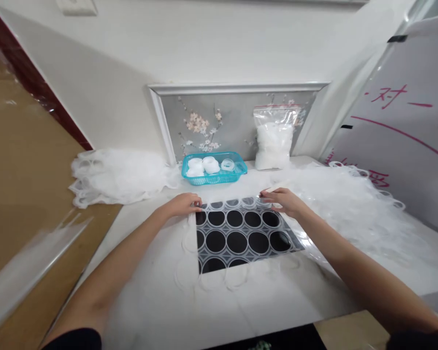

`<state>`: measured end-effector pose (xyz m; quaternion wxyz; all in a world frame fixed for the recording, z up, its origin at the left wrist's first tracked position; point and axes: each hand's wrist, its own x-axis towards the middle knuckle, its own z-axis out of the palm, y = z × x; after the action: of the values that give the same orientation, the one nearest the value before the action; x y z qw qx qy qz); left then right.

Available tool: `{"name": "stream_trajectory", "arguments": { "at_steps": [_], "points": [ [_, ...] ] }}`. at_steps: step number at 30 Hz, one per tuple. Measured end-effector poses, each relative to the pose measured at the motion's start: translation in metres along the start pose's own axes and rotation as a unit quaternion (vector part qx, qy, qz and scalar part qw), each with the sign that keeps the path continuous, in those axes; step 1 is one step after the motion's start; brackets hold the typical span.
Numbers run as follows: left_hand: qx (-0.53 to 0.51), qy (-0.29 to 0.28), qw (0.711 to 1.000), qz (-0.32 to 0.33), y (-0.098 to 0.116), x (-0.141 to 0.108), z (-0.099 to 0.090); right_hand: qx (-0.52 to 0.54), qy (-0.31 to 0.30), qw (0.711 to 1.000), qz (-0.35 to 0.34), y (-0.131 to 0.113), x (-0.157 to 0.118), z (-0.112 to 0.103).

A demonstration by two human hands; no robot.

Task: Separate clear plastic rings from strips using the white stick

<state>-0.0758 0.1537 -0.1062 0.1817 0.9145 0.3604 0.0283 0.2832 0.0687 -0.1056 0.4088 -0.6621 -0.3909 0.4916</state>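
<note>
A translucent sheet with a grid of round rings [237,232] lies over a black rectangle on the white table, its edges reaching past the black. At the sheet's top left corner, my left hand [185,204] has its fingers closed on the edge. My right hand [282,201] pinches the sheet's top right edge with thumb and forefinger. Just behind the sheet stands a blue plastic basket [214,179] holding several white rolled rings. A clear zip bag filled with white pieces [273,146] leans against the wall, right of the basket.
A heap of translucent ring sheets [120,177] lies at the left back of the table [149,291]. A wider heap [365,218] spreads over the right side. A whiteboard with red writing [405,121] stands at the right; brown cardboard [18,170] is at the left.
</note>
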Motion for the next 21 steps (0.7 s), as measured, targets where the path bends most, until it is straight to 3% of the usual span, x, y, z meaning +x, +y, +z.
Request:
{"name": "stream_trajectory", "arguments": {
  "at_steps": [3,6,9,12,16,21],
  "points": [
    [0.011,-0.014,1.000,0.012,0.007,0.000,-0.002,0.024,-0.015,1.000,-0.004,0.004,-0.004,0.003],
    [0.026,-0.028,0.999,0.023,0.016,0.005,-0.005,0.087,-0.091,0.992,-0.009,0.010,-0.005,0.016],
    [0.055,0.003,0.998,0.032,0.032,0.018,-0.001,0.144,-0.131,0.981,-0.018,0.013,-0.005,0.032],
    [0.093,0.057,0.993,0.043,0.055,0.034,0.014,0.176,-0.123,0.976,-0.040,0.013,-0.003,0.045],
    [0.146,0.075,0.984,0.062,0.081,0.056,0.037,0.201,-0.109,0.971,-0.074,0.009,-0.002,0.055],
    [0.177,0.079,0.980,0.051,0.089,0.071,0.044,0.180,-0.042,0.970,-0.159,0.007,-0.002,0.061]
  ]
}}
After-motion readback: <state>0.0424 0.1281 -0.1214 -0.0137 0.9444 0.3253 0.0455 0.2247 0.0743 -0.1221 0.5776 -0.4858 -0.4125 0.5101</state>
